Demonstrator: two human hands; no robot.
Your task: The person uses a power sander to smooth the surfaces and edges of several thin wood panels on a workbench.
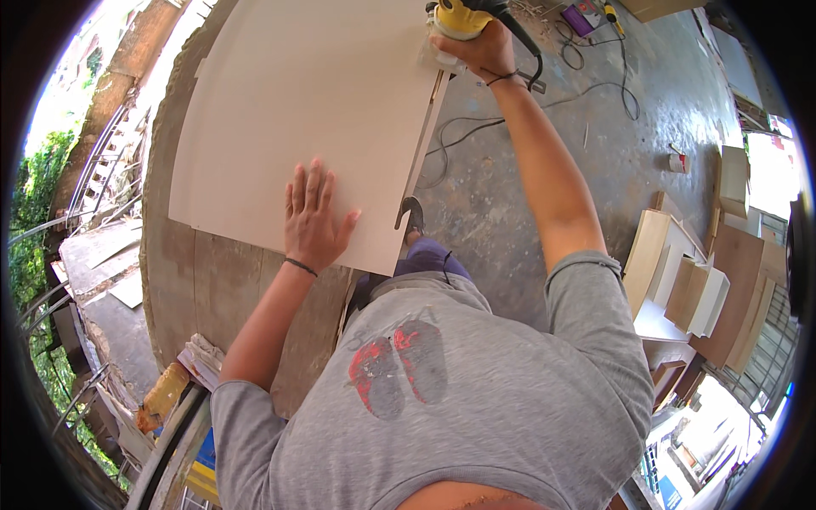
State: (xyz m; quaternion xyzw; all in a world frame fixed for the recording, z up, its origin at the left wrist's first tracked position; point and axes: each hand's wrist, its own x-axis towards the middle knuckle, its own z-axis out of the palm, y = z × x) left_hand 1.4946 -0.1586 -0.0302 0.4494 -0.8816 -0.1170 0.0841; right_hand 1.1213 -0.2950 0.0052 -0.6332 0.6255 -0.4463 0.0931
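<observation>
A large pale, flat board lies on a wooden worktable. Near the board's lower edge, my left hand rests flat on its surface, fingers stretched and the thumb apart. At the far right edge of the board, my right hand is wrapped round a yellow trim router with a clear base and a black cord. The router stands over the board's edge; its top is cut off by the picture, and its bit is hidden.
A dark power cord loops over the grey concrete floor. A small paint-marked tub stands farther right, near stacked wooden cabinet parts. Wood scraps lie by the table's near left corner. A purple box sits far right.
</observation>
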